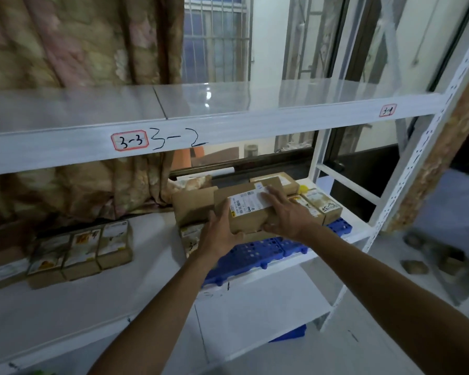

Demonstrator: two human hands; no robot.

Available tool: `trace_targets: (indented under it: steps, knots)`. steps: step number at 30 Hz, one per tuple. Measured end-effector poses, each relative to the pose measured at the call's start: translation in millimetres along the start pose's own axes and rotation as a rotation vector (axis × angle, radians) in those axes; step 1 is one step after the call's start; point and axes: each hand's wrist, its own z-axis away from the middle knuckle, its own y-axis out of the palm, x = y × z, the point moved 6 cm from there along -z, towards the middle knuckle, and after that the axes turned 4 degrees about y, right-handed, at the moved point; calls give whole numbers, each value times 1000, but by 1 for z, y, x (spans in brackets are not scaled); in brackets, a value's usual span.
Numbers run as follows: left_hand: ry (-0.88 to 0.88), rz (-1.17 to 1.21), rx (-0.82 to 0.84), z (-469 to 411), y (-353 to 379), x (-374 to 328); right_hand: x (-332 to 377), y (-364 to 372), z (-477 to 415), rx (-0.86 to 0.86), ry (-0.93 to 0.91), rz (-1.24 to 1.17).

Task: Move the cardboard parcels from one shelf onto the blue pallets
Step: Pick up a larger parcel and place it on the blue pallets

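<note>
Setting: white metal shelving unit [228, 123] before a barred window and a patterned brown curtain [65, 50].
Pallets: blue perforated plastic pallets [255, 255] lie on the middle shelf, right of centre, already carrying several parcels.
Held parcel: a small brown cardboard parcel with a white shipping label [248, 212] sits on top of the pallet stack.
Left hand: left hand [222, 236] closed round the parcel's near left corner, fingers underneath.
Right hand: right hand [284, 212] spread over the label, thumb on the near right edge; both grip it.
Waiting stock: three small label-topped cardboard boxes [81, 253] stand side by side on the bare shelf to the left, well apart from the pallets.
Handling: likely light and stiff; corners may crush, tape may be slick, so opposite edges are the best hold.
Writing: red-bordered tag "3-3" [130, 141], handwritten "3-2" [178, 139] beside it; the far-right tag and parcel label are too blurred to read.
</note>
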Motion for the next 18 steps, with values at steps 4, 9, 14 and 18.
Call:
trace_targets:
  steps: [4, 9, 14, 18]
  knots:
    - [-42, -60, -26, -7, -7, 5, -5, 12, -20, -11, -74, -39]
    - [-99, -106, -11, -7, 0, 8, -14, 26, -33, 20, -130, -73]
    - [-148, -127, -30, -3, 8, 11, -30, 40, -38, 73, -208, -128]
    - [-189, -126, -111, 1, 17, 6, -39, 52, -46, 112, -264, -152]
